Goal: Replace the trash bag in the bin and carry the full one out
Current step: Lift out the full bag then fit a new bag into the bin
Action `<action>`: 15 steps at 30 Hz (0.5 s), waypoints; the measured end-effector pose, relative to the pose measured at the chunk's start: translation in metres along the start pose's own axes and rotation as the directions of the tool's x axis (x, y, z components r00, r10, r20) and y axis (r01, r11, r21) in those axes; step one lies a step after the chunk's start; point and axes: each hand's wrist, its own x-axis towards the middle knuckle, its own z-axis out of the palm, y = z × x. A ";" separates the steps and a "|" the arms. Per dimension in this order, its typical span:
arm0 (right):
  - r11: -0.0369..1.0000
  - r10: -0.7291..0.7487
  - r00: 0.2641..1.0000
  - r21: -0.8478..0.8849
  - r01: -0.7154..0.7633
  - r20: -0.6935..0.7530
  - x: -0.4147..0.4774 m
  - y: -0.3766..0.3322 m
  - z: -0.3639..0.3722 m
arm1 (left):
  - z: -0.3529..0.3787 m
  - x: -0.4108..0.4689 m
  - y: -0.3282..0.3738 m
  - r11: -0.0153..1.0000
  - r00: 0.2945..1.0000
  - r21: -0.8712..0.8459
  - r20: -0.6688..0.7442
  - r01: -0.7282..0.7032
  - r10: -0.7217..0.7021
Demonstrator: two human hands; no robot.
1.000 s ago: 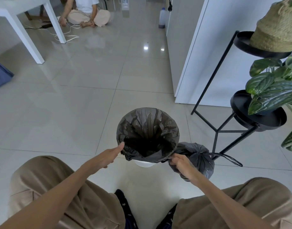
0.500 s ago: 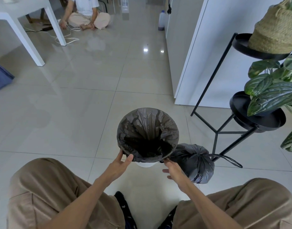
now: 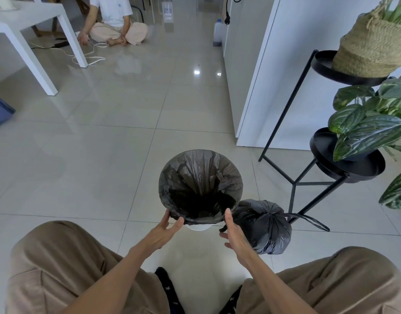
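A small white bin [image 3: 198, 227] stands on the floor between my knees, lined with a fresh black trash bag [image 3: 200, 175] folded over its rim. Only a sliver of the bin shows under the bag. My left hand [image 3: 164, 232] touches the bag's near left edge with fingers spread. My right hand [image 3: 234, 234] is at the near right edge, fingers apart, thumb by the rim. The full black bag [image 3: 266, 227], tied at the top with loose handles trailing right, lies on the floor just right of the bin, behind my right hand.
A black metal plant stand [image 3: 346, 164] with leafy plants and a woven basket [image 3: 374, 44] stands to the right. A white cabinet [image 3: 274, 64] is behind it. A white table [image 3: 36, 23], cables and a seated person [image 3: 115, 23] are far left. A jug [image 3: 218, 34] stands by the cabinet.
Both hands have moved from the sides of the rim to its near edge and closer together. The right hand has opened. The view has tilted up slightly.
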 end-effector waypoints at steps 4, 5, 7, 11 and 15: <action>1.000 -0.014 1.000 -0.027 0.014 0.006 -0.001 0.001 -0.002 | -0.006 0.003 -0.006 0.997 0.999 0.062 0.013 0.046 -0.047; 0.999 -0.025 1.000 -0.023 0.025 0.005 -0.001 0.000 -0.003 | -0.007 0.005 -0.005 0.997 0.999 0.068 0.006 0.038 -0.039; 0.998 -0.066 0.998 -0.023 0.066 -0.008 -0.002 0.000 -0.006 | -0.011 0.001 -0.004 1.000 1.000 0.022 -0.012 0.009 -0.008; 0.985 -0.168 0.955 -0.077 0.153 -0.246 0.003 -0.002 -0.015 | -0.033 -0.005 -0.001 0.969 0.996 -0.246 -0.085 -0.014 -0.007; 0.946 -0.319 0.826 -0.207 0.249 -0.465 0.017 -0.023 -0.026 | -0.041 -0.004 0.023 0.931 0.871 -0.345 -0.487 -0.118 -0.069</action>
